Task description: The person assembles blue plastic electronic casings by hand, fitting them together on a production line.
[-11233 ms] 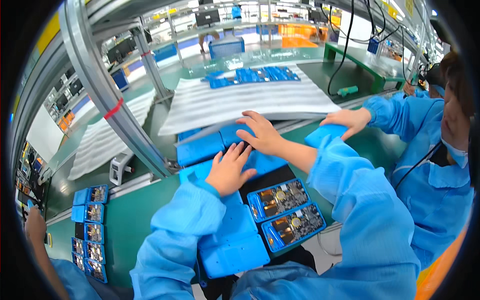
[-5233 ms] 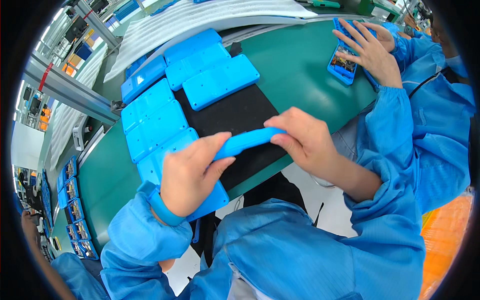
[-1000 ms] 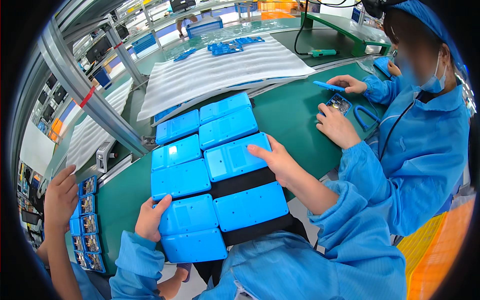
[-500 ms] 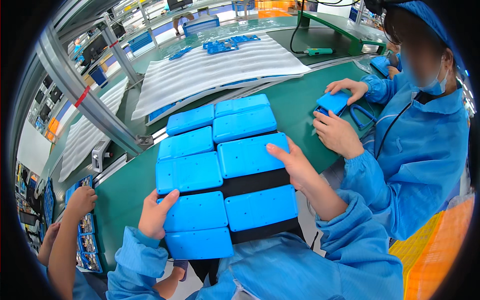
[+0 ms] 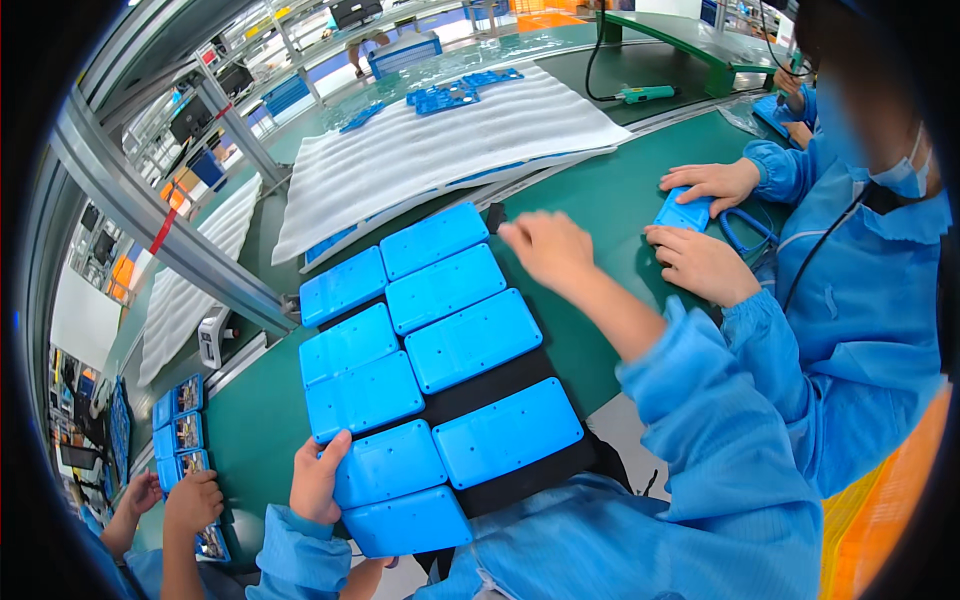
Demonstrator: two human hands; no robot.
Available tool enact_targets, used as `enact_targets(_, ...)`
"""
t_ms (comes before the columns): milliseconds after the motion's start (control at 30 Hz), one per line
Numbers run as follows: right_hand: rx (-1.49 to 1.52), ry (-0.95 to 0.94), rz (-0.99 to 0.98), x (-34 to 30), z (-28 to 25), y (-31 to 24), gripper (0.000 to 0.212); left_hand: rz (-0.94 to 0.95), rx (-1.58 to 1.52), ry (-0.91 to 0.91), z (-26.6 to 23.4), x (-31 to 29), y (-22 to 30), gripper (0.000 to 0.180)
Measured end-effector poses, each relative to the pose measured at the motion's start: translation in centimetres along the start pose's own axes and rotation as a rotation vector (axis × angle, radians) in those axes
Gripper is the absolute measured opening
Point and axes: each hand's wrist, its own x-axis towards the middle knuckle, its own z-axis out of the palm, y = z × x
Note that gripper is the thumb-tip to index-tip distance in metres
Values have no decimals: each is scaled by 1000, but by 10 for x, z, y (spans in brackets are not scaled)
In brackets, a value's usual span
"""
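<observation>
Several flat blue plastic covers [image 5: 473,345] with small holes at their corners lie in two columns on a black backing [image 5: 483,388] in front of me. My left hand [image 5: 318,482] grips the near left side; its thumb presses on a cover's edge and its other fingers are partly hidden. Past the far right covers, my right hand [image 5: 548,247] hangs above the green bench beside a small black piece at the backing's far corner. Its fingers bend downward and are blurred, so whether they hold anything cannot be made out.
At right, a co-worker's hands press on a blue case [image 5: 685,208] near a blue loop [image 5: 750,230]. Another person's hand [image 5: 193,500] is at blue trays of small parts [image 5: 187,430]. White foam sheeting [image 5: 450,140] with blue pieces lies beyond, left of a green tool [image 5: 648,94]. A metal post [image 5: 165,215] stands left.
My right hand has left the right-side cover and moved to the far right corner. The covers have turned slightly, their near end shifting right. The co-worker's hands now press the case.
</observation>
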Motion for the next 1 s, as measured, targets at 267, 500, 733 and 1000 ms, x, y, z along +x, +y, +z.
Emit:
enact_targets(267,-147,184,-51,65,35,0,54,18,6,-96,-10,12,-2,52)
enact_targets(500,574,341,-100,67,25,42,35,76,131,-236,23,21,10,51)
enact_targets(733,1087,318,-244,-119,-72,13,37,23,86,-312,77,40,18,51)
enact_targets(1000,814,-1064,87,-273,-51,60,14,100,-169,-472,160,70,10,47)
